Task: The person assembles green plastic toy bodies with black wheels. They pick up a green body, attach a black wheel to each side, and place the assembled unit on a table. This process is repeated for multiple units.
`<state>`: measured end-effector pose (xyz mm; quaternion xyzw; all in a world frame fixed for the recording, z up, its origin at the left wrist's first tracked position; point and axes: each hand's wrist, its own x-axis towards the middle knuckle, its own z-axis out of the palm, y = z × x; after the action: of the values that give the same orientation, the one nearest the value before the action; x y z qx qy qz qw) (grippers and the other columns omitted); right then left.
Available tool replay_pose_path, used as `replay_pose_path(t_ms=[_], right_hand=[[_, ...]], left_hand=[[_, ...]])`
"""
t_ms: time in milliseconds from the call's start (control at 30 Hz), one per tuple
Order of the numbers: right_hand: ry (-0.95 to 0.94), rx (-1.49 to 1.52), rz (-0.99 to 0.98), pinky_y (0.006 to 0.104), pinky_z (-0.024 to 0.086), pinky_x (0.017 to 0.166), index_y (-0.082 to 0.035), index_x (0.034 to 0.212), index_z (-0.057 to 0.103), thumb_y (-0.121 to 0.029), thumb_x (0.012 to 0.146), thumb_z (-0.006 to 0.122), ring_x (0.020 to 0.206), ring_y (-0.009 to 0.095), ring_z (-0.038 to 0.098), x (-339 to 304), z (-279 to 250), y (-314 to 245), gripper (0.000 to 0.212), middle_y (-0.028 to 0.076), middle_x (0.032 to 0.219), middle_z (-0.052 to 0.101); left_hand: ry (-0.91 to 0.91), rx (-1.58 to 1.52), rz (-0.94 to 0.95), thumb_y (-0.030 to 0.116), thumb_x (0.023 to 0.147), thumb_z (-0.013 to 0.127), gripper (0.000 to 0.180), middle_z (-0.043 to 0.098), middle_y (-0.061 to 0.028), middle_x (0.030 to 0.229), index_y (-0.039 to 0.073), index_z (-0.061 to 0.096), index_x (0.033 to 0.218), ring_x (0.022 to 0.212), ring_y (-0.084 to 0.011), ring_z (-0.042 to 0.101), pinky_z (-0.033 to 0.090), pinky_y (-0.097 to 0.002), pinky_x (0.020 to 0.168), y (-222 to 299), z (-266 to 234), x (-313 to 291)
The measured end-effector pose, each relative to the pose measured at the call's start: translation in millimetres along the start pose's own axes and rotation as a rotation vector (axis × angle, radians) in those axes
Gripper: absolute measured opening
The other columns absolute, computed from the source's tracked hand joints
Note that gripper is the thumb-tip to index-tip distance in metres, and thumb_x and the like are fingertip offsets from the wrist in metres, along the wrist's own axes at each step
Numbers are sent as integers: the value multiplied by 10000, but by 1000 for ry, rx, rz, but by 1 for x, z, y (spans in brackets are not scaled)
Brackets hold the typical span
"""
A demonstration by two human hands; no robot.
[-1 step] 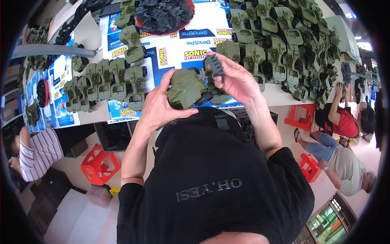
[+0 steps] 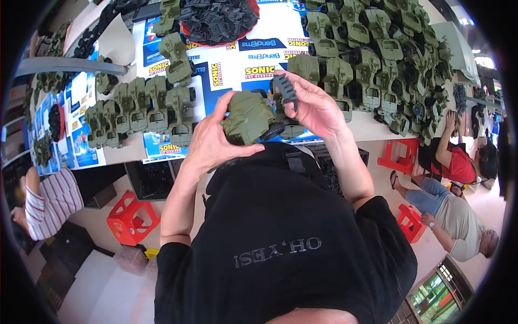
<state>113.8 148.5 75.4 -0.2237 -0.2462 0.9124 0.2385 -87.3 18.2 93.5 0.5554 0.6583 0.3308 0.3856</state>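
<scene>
My left hand point(image 2: 208, 137) is wrapped round an olive-green toy vehicle point(image 2: 247, 116) with black wheels, held just above the table's near edge. Between the thumb and fingers of my right hand point(image 2: 318, 108) is a dark grey ribbed plastic part point(image 2: 285, 90), tilted and with a toothed side. The part is close to the right of the vehicle; whether they touch I cannot tell. Beyond my hands a red bowl point(image 2: 249, 38) holds a heap of similar-coloured dark plastic parts point(image 2: 216, 21).
Green toy vehicles stand in a row point(image 2: 154, 105) on the left and in a dense group point(image 2: 372, 59) on the right. Printed sheets point(image 2: 232, 70) cover the table. Red stools point(image 2: 129, 218) stand on the floor. People sit at the left point(image 2: 56, 202) and right point(image 2: 453, 216).
</scene>
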Motion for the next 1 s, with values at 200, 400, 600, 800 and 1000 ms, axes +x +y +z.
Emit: replay_pose_path(t_ms=[200,400,600,800,1000], right_hand=[[-306,-310,-65,317,403,967,8,1248,506,-183,918,547,1095,170,535,-3,-15,-26,384,114,1190,567],[-638,-853,-322,336,413,819,-17,973,670,-252,869,604,932,208,529,11,10,-25,265,97,1043,588],[-223,-1233,-210,307,434,786,-52,1115,641,-450,784,642,936,191,530,-3,15,-23,517,90,1136,518],[-406,-1284,-270,327,405,892,-49,1241,547,-417,865,563,1051,221,499,-8,14,-22,526,111,1128,518],[-260,-804,-108,303,405,885,-39,1298,486,-371,925,508,1064,170,473,-8,-4,-14,500,72,1179,470]], left_hand=[[-217,-40,30,351,503,858,997,606,-181,1101,31,365,1308,1005,-305,612,460,-358,884,2,-9,2],[-516,-259,48,345,506,859,982,607,-158,1093,11,385,1299,1030,-269,586,425,-342,920,2,-6,10],[-393,-244,-94,389,494,860,997,606,-191,1096,11,394,1289,1047,-302,586,424,-357,926,13,-3,4],[-329,-177,-126,400,513,858,1002,596,-195,1118,-11,391,1298,1078,-294,569,414,-356,940,15,0,0],[-309,-285,-198,453,504,863,1067,579,-201,1136,-40,366,1309,1108,-283,547,394,-335,960,12,-5,1]])
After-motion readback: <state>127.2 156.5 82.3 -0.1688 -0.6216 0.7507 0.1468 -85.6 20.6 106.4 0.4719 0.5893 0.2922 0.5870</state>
